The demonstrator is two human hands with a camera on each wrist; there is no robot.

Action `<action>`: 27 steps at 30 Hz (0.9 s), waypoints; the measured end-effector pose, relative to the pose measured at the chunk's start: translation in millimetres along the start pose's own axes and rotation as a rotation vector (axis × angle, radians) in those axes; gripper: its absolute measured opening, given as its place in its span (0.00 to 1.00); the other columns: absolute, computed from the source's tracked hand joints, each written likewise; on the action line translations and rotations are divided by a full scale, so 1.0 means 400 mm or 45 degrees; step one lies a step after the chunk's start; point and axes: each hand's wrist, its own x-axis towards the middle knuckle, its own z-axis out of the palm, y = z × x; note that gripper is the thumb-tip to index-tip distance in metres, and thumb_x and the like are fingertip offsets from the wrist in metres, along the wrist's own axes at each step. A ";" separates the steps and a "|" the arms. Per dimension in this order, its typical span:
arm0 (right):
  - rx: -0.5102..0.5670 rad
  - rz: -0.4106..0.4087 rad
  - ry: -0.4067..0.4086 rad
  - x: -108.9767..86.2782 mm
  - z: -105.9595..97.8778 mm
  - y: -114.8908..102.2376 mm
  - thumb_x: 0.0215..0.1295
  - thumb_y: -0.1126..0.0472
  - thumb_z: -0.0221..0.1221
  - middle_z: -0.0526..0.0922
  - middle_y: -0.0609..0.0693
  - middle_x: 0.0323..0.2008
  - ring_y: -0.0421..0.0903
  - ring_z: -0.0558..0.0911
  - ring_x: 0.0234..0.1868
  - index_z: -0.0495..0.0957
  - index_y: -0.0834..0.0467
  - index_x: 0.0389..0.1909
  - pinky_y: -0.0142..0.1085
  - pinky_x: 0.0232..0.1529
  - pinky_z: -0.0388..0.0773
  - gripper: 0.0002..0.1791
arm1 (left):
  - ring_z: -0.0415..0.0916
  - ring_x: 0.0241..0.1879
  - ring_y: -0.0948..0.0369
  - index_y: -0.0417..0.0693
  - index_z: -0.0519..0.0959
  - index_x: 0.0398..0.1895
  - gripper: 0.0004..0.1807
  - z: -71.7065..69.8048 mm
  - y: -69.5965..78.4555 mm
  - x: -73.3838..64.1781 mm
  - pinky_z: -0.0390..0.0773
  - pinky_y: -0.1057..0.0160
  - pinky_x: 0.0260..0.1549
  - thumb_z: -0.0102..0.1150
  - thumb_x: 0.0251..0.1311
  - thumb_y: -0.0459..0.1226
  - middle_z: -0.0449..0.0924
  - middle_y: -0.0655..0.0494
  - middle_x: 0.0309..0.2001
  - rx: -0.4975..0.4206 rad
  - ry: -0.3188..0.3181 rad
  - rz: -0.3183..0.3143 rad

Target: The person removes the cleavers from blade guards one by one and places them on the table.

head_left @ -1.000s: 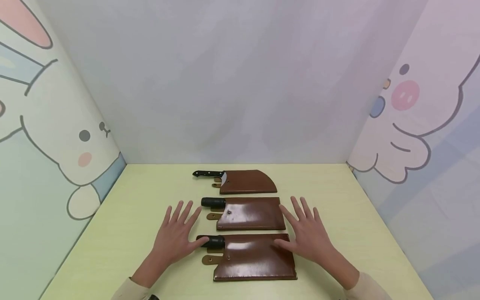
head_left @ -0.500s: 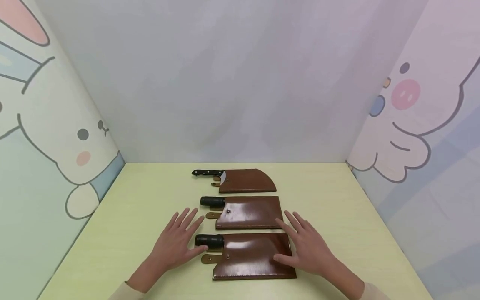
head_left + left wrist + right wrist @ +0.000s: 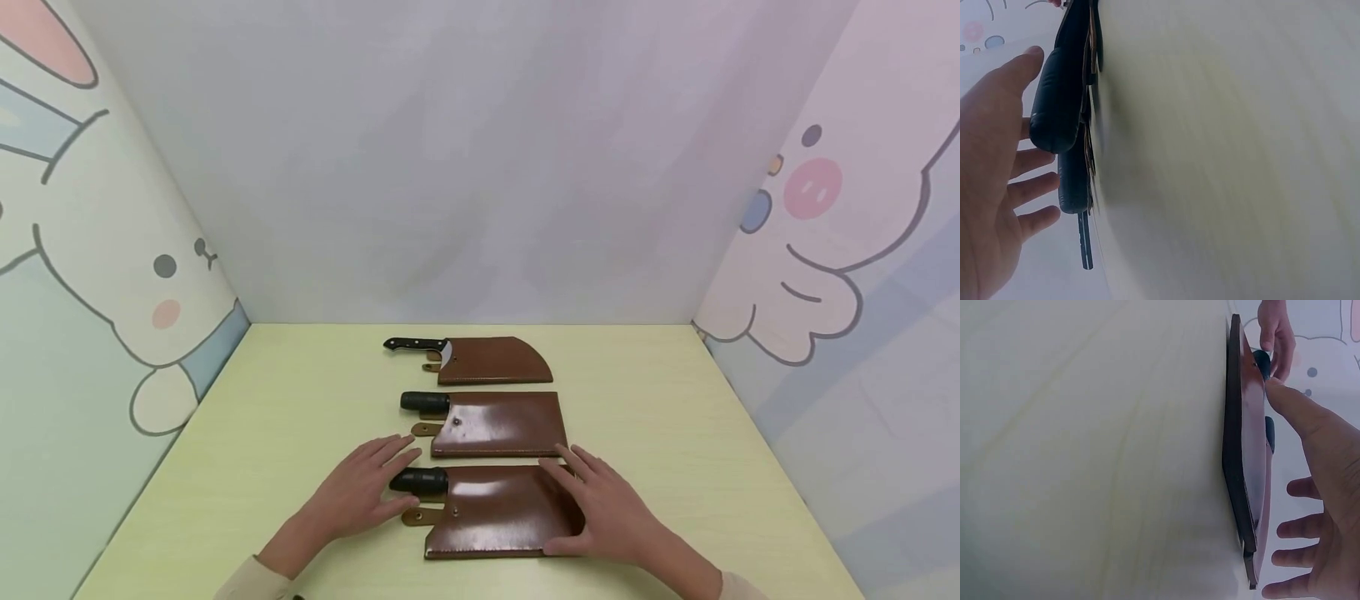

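Three cleavers in brown leather sheaths lie in a column, handles to the left. The nearest cleaver has a black handle [image 3: 422, 481] and a wide glossy sheath [image 3: 502, 512]. My left hand [image 3: 354, 490] hovers around that handle, fingers spread and slightly bent; the left wrist view shows the handle [image 3: 1059, 103] between thumb and fingers, not gripped. Over the right end of the same sheath is my right hand [image 3: 615, 517], thumb and fingers apart; whether its thumb touches the leather I cannot tell. Behind lie the middle cleaver's sheath [image 3: 501, 423] and the far cleaver's rounded sheath [image 3: 498, 360].
The pale yellow tabletop [image 3: 300, 392] ends at a grey back wall [image 3: 472, 208]. Side walls with cartoon animals flank it, a rabbit [image 3: 135, 250] on the left and a pale figure [image 3: 817, 233] on the right. Small strap tabs [image 3: 422, 517] stick out beside the handles.
Both hands have come down and back toward the nearest cleaver, the left to its handle, the right to its sheath's right end. Their spread fingers have bent a little. The cleavers have stayed put.
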 end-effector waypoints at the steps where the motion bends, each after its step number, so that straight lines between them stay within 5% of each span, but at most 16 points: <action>1: -0.006 -0.010 -0.006 0.000 0.001 -0.001 0.46 0.12 0.55 0.65 0.56 0.76 0.60 0.67 0.73 0.66 0.44 0.76 0.58 0.64 0.74 0.60 | 0.72 0.68 0.51 0.50 0.75 0.69 0.38 0.001 0.000 0.001 0.73 0.51 0.65 0.56 0.67 0.64 0.74 0.50 0.69 -0.007 -0.003 0.006; 14: -0.028 -0.073 -0.061 0.009 0.016 -0.009 0.37 0.09 0.55 0.72 0.54 0.70 0.56 0.72 0.69 0.66 0.50 0.76 0.53 0.64 0.74 0.69 | 0.75 0.63 0.54 0.52 0.80 0.63 0.33 0.007 0.004 0.035 0.75 0.52 0.63 0.55 0.68 0.64 0.79 0.54 0.61 -0.187 -0.171 -0.016; 27: 0.009 -0.066 -0.225 0.016 0.013 -0.009 0.35 0.09 0.56 0.66 0.56 0.71 0.55 0.67 0.71 0.59 0.58 0.79 0.51 0.62 0.77 0.76 | 0.68 0.37 0.68 0.52 0.83 0.52 0.27 0.016 0.004 0.062 0.75 0.64 0.36 0.59 0.66 0.62 0.75 0.64 0.42 -0.393 -0.271 -0.083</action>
